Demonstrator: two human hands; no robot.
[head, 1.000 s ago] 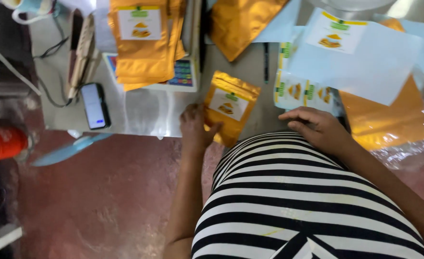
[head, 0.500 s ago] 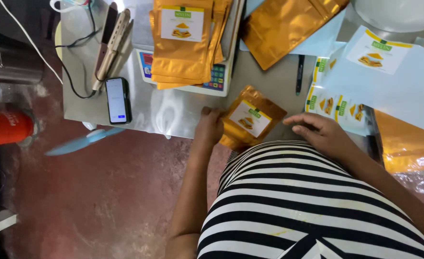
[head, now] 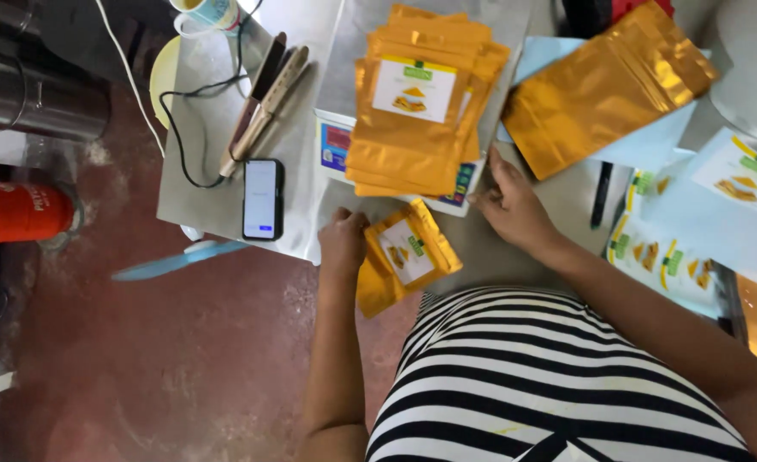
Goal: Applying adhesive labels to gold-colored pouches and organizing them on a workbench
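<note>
1. Far to the left of our left hand (head: 343,242) we see a red cylinder (head: 15,211) lying on its side by the floor's edge.
2. Just left of that hand, a phone (head: 263,198) lies flat on the table (head: 199,137), its screen lit; beyond it rests a slim hinged tool (head: 263,98) with a black cord, and a cup (head: 209,12) stands at the far edge.
3. Below the phone, a pale blue blade-like thing (head: 169,261) pokes out from under the table's edge.
4. Our left hand is closed on the upper left corner of a gold pouch (head: 404,254) with a white label; the pouch tilts and hangs off the table's near edge, to the right of that hand.
5. Ahead of both hands, a stack of gold pouches (head: 417,111) sits on a small scale (head: 337,147).
6. Our right hand (head: 513,205) rests on the table, fingers loosely curled and apart from the held pouch; we cannot tell whether it grips anything.
7. Beyond the right hand lies a large plain gold bag (head: 605,90); to its right sit a black pen (head: 602,193) and label sheets (head: 661,257).
</note>
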